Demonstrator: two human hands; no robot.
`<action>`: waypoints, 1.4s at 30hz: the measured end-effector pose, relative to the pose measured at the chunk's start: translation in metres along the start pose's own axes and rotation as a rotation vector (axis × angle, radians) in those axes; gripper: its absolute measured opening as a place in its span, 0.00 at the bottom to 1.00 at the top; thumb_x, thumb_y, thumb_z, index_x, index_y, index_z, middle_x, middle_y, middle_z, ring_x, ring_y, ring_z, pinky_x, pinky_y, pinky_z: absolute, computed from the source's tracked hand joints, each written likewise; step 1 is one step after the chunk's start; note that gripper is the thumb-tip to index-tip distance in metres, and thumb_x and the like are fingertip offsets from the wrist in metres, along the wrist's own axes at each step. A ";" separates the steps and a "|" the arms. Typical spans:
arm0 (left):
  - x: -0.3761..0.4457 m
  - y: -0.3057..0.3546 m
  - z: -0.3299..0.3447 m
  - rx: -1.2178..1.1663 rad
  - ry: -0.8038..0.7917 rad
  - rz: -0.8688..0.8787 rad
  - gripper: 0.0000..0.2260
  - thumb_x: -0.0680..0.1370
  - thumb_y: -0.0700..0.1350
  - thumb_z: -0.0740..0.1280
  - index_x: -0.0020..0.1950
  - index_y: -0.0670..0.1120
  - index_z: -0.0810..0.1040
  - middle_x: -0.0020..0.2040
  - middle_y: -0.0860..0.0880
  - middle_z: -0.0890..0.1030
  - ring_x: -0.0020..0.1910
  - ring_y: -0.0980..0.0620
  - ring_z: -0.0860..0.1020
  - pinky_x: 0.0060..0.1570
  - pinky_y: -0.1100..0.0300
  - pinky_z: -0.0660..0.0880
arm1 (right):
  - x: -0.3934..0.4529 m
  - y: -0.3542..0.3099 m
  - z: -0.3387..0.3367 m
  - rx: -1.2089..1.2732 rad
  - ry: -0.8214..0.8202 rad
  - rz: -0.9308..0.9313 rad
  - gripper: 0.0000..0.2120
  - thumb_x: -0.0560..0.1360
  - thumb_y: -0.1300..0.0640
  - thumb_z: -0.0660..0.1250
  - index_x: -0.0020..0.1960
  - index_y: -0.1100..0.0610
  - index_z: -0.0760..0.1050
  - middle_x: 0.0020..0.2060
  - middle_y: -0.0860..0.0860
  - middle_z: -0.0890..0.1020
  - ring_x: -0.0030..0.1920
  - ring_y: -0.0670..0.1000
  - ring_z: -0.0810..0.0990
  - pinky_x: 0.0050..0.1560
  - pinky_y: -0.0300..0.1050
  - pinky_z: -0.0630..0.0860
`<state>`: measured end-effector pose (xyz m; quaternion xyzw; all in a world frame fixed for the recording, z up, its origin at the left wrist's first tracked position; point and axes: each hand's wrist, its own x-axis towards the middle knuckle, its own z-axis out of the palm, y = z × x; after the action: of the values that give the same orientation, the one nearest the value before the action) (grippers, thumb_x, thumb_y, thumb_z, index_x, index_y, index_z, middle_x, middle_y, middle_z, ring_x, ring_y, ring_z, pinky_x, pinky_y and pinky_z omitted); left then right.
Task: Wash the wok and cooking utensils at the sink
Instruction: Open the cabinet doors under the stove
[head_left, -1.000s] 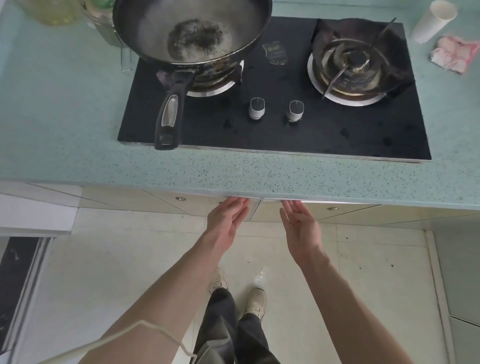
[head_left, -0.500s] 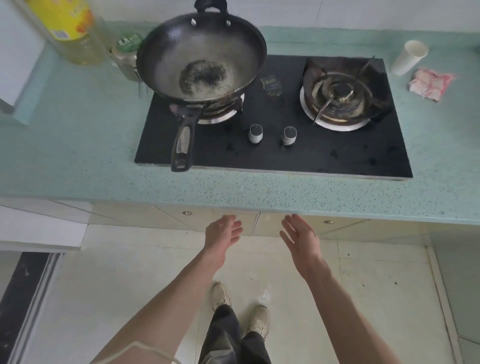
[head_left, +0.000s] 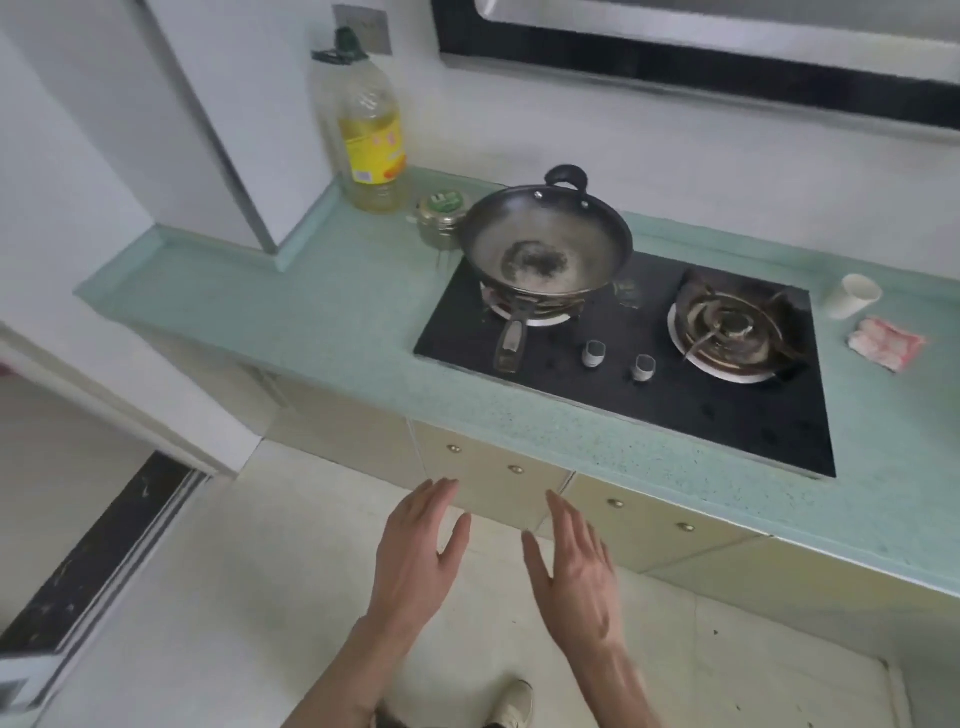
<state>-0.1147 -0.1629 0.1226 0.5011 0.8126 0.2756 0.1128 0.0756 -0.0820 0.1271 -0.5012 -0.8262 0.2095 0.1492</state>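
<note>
both hands hang in front of the cabinet doors (head_left: 498, 483), below the counter edge: the left hand (head_left: 415, 558) and right hand (head_left: 571, 571) side by side, fingers straight and loosely spread, holding nothing and touching nothing. the wok (head_left: 545, 249) sits on the left burner of the black gas stove (head_left: 649, 374), dark residue in its bottom, its long handle (head_left: 511, 340) pointing toward the counter's front edge. the right burner (head_left: 727, 327) is bare, and two knobs (head_left: 618, 358) sit between the burners near the front. on the green counter (head_left: 291, 317), an oil bottle (head_left: 371, 135) and a green-lidded jar (head_left: 440, 218) stand left of the wok; a white cup (head_left: 852, 296) and a crumpled pink cloth (head_left: 885, 343) lie right of the stove.
</note>
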 end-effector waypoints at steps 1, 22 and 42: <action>-0.003 -0.006 -0.011 0.016 0.025 0.007 0.20 0.84 0.57 0.59 0.73 0.50 0.75 0.70 0.53 0.79 0.72 0.51 0.73 0.69 0.55 0.72 | 0.000 -0.016 0.002 -0.024 0.005 -0.044 0.26 0.84 0.41 0.55 0.77 0.54 0.67 0.70 0.50 0.77 0.67 0.53 0.78 0.67 0.53 0.76; 0.022 -0.279 -0.242 0.250 0.147 0.040 0.23 0.84 0.56 0.59 0.72 0.44 0.76 0.70 0.47 0.79 0.73 0.45 0.72 0.75 0.46 0.66 | 0.040 -0.359 0.164 -0.159 0.037 -0.130 0.27 0.83 0.41 0.55 0.74 0.56 0.72 0.67 0.53 0.79 0.69 0.57 0.77 0.70 0.58 0.72; 0.185 -0.436 -0.213 -0.488 -0.025 -0.673 0.17 0.84 0.53 0.61 0.70 0.51 0.76 0.64 0.55 0.80 0.63 0.54 0.76 0.66 0.55 0.71 | 0.181 -0.422 0.332 0.635 -0.211 0.568 0.21 0.83 0.48 0.66 0.73 0.54 0.71 0.62 0.48 0.81 0.65 0.52 0.79 0.65 0.46 0.73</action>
<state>-0.6278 -0.2227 0.0704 0.1696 0.8403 0.4018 0.3221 -0.4815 -0.1593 0.0547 -0.6135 -0.5612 0.5358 0.1469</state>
